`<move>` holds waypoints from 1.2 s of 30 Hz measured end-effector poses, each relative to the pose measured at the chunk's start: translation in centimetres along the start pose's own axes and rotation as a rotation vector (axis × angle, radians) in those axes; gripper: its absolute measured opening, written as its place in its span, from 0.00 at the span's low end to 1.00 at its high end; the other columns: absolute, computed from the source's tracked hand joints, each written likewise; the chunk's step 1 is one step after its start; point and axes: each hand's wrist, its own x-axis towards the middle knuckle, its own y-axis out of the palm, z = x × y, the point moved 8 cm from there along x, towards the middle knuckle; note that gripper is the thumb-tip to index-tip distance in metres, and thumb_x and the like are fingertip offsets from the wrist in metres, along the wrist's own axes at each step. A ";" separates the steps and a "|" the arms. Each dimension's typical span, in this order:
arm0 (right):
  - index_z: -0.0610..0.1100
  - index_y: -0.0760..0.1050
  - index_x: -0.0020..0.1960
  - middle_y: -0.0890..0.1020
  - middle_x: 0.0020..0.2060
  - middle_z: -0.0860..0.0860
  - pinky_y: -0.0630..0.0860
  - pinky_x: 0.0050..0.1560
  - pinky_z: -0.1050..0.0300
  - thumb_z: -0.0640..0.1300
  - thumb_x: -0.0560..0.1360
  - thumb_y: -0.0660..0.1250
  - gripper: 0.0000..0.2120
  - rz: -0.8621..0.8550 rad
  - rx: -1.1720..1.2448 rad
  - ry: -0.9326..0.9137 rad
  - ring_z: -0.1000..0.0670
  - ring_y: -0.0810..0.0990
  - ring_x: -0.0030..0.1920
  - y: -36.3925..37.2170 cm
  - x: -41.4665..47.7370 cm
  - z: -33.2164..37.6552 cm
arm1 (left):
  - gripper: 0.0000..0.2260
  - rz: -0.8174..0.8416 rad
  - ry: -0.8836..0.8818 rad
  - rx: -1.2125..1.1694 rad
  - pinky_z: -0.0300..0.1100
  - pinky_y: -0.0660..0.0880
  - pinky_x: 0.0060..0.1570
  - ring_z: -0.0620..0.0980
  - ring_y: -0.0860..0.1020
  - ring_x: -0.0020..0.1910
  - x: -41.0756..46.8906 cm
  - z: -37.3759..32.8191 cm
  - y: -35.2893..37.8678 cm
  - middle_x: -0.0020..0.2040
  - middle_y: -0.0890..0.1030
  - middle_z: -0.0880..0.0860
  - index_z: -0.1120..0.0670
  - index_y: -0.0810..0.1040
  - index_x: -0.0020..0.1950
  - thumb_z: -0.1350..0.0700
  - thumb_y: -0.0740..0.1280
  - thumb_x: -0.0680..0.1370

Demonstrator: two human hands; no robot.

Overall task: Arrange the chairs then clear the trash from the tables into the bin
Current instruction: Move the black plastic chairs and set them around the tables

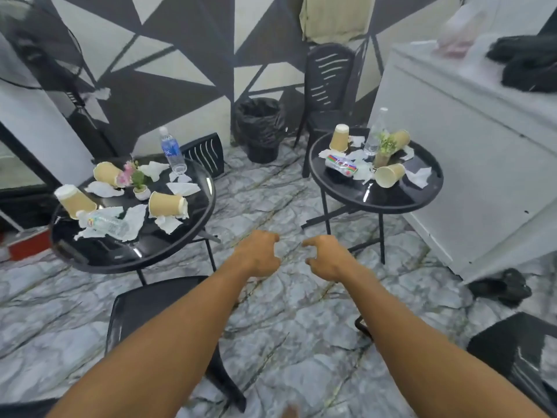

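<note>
Two round black glass tables carry trash. The left table (168,248) holds tipped paper cups (165,204), crumpled tissues, a lying bottle and an upright water bottle (171,152). The right table (388,200) holds paper cups (388,175), tissues, a can and a bottle. A black-lined bin (261,128) stands by the wall between them. Black chairs stand behind the right table (328,86), behind the left table (205,152), and near me at lower left (150,306). My left hand (259,254) and right hand (328,256) hover over the floor between the tables, fingers curled apart, holding nothing.
A white chest freezer (470,164) fills the right side with dark cloth on top. Black sandals (500,286) lie by its corner. Another dark seat (518,357) sits at lower right. A standing fan (39,55) is at far left. Marble-pattern floor lies between the tables.
</note>
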 end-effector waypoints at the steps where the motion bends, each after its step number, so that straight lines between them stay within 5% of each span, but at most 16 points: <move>1: 0.50 0.72 0.70 0.73 0.69 0.44 0.78 0.58 0.46 0.44 0.76 0.68 0.22 0.009 0.000 -0.012 0.43 0.78 0.60 -0.7 1.8 0.0 | 0.26 -0.005 -0.007 0.011 0.49 0.74 0.59 0.57 0.71 0.68 1.6 0.0 -0.7 0.72 0.70 0.56 0.52 0.68 0.74 0.51 0.68 0.77; 17: 0.48 0.71 0.71 0.73 0.69 0.45 0.73 0.63 0.49 0.43 0.76 0.66 0.23 0.084 -0.105 -0.157 0.43 0.71 0.68 -13.7 36.5 2.0 | 0.25 -0.117 -0.159 -0.054 0.49 0.74 0.56 0.57 0.71 0.66 31.5 7.8 -13.8 0.67 0.73 0.56 0.53 0.72 0.70 0.52 0.68 0.74; 22: 0.50 0.70 0.71 0.71 0.70 0.45 0.73 0.64 0.47 0.47 0.75 0.67 0.24 0.144 -0.137 -0.217 0.43 0.71 0.69 -14.8 50.2 4.8 | 0.24 -0.125 -0.261 -0.143 0.51 0.75 0.60 0.58 0.72 0.67 41.3 14.1 -17.7 0.69 0.72 0.57 0.54 0.72 0.70 0.51 0.69 0.75; 26: 0.52 0.73 0.68 0.75 0.67 0.47 0.75 0.63 0.48 0.50 0.72 0.68 0.24 0.201 -0.152 -0.282 0.44 0.74 0.65 -15.9 61.5 7.8 | 0.28 -0.103 -0.356 -0.247 0.54 0.79 0.53 0.58 0.78 0.56 48.6 19.2 -21.2 0.58 0.77 0.56 0.50 0.74 0.68 0.47 0.67 0.68; 36: 0.48 0.72 0.69 0.74 0.68 0.45 0.72 0.64 0.48 0.45 0.75 0.67 0.22 0.361 -0.219 -0.442 0.43 0.72 0.68 -16.4 83.8 20.4 | 0.15 -0.189 -0.625 -0.325 0.50 0.78 0.51 0.58 0.77 0.58 62.7 36.0 -29.2 0.58 0.78 0.55 0.51 0.77 0.56 0.52 0.66 0.70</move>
